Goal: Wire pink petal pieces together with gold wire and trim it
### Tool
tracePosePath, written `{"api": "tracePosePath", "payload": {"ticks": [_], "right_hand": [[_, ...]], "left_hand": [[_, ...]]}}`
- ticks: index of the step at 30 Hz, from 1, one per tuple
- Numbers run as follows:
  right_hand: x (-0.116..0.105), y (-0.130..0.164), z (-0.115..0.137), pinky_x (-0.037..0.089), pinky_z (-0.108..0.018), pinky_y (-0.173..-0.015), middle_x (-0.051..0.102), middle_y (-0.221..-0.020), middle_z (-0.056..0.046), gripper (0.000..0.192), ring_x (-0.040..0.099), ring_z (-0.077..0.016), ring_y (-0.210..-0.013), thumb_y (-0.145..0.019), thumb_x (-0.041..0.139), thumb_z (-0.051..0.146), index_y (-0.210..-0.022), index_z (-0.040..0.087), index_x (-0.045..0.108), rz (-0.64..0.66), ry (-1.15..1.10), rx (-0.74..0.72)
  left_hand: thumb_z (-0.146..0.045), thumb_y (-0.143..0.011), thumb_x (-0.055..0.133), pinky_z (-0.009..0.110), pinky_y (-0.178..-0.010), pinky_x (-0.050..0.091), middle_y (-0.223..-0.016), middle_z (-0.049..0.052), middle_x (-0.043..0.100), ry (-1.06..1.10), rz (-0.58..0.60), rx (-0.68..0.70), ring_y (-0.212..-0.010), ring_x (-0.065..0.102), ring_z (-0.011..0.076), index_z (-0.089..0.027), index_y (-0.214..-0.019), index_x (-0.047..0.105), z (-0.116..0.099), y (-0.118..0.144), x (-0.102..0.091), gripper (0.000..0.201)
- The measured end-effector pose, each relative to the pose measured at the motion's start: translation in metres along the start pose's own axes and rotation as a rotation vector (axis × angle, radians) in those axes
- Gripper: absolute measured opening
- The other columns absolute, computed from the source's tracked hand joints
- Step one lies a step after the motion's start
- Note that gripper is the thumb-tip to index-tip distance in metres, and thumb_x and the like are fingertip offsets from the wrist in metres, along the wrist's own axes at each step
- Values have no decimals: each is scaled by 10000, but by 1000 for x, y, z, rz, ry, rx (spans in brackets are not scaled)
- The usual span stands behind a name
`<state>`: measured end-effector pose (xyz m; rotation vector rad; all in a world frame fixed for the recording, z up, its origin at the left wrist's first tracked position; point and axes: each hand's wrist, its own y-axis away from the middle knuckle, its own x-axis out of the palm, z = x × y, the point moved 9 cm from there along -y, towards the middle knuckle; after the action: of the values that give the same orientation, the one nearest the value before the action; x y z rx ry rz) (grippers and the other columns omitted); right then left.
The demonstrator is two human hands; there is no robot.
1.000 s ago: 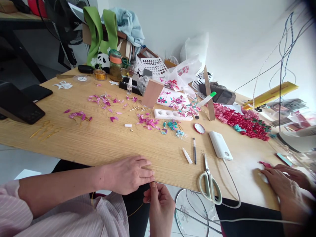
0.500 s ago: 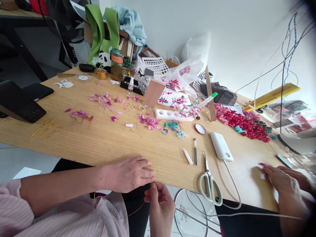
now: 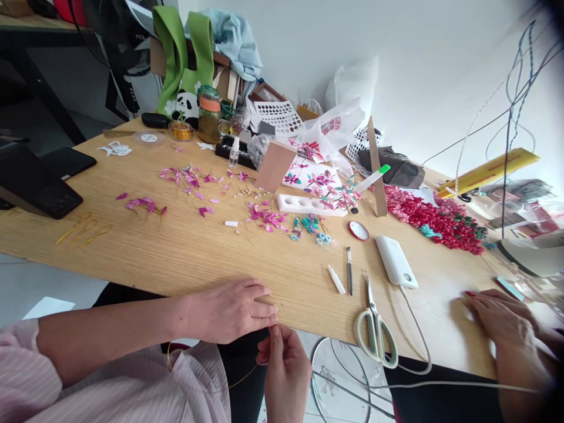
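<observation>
- Thin wire [image 3: 244, 376]: gold
- Shirt sleeve [image 3: 26, 373]: pale pink, fine white stripes
- Bench [image 3: 176, 258]: light brown, streaked wood grain
- Loose petals [image 3: 268, 218]: magenta and pink
- Scissors [image 3: 374, 312]: pale green handles, silvery blades
- Tote bag [image 3: 173, 82]: bright green, black-and-white panda, white flowers
- Jar [image 3: 209, 122]: green lid, orange band
- Power bank [image 3: 394, 260]: white
- Heaped flowers [image 3: 453, 228]: crimson, pink, turquoise patch

What sits at the meeting fingertips is too small and covered to tell.
The left hand [image 3: 235, 311] hides its own thumb; the right hand [image 3: 287, 359] covers one end of the thin wire [image 3: 243, 376], and its forearm is cut by the lower edge. The striped sleeve [image 3: 26, 367] leaves at the left, as does the dark device [image 3: 42, 185]. A co-worker's forearm [image 3: 520, 373] blurs into a dark corner at right. Lettering on the plastic bag [image 3: 331, 125] and the pearly beads [image 3: 252, 192] are too small to read or count.
</observation>
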<state>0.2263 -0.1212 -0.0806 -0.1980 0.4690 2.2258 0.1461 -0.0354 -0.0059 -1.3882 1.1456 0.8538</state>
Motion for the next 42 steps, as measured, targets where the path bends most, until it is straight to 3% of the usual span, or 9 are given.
{"api": "tracePosePath", "payload": {"ticks": [8,17,23,27,32,42], "right_hand": [[-2,-5,-9,446,-232,-471,641,-551,-21,480,605,-157,-488,-838,450,642,-700,206,597,16,236,-57],[-2,-2,-5,418,-241,-479,633,-553,-8,466,604,-153,-476,-866,400,632,-703,221,548,-29,291,-85],[-1,-5,-9,434,-234,-465,636,-556,-8,425,622,-162,-495,-869,440,598,-739,216,573,-1,253,-91],[-2,-6,-7,419,-239,-456,628,-538,-7,421,609,-161,-471,-866,447,592,-712,218,563,-13,241,-111],[-1,-7,-14,411,-241,-478,632,-563,-6,407,607,-155,-486,-870,439,585,-723,222,549,20,256,-79],[-1,-7,-15,413,-243,-506,617,-577,6,395,597,-149,-510,-875,428,576,-730,225,538,34,265,-62]], "left_hand": [[-177,-956,475,385,-998,399,-1177,48,666,11,-12,-2,-1130,515,226,-168,-1219,603,0,1,-1,293],[-175,-944,484,391,-1007,387,-1217,61,645,41,0,-17,-1137,508,235,-173,-1264,566,1,1,-1,330],[-113,-900,488,347,-962,416,-1104,88,654,234,13,-123,-1083,530,213,-181,-1473,259,13,0,-3,621],[-94,-881,496,340,-991,398,-1193,99,614,337,-26,-160,-1136,487,211,-157,-1503,89,19,2,-2,746],[-74,-855,512,331,-1012,386,-1268,107,537,404,-12,-252,-1127,486,204,-164,-1481,162,27,2,-1,724],[-47,-848,484,335,-1006,395,-1245,100,541,409,-12,-260,-1111,488,204,-168,-1472,179,28,1,-1,705]]}}
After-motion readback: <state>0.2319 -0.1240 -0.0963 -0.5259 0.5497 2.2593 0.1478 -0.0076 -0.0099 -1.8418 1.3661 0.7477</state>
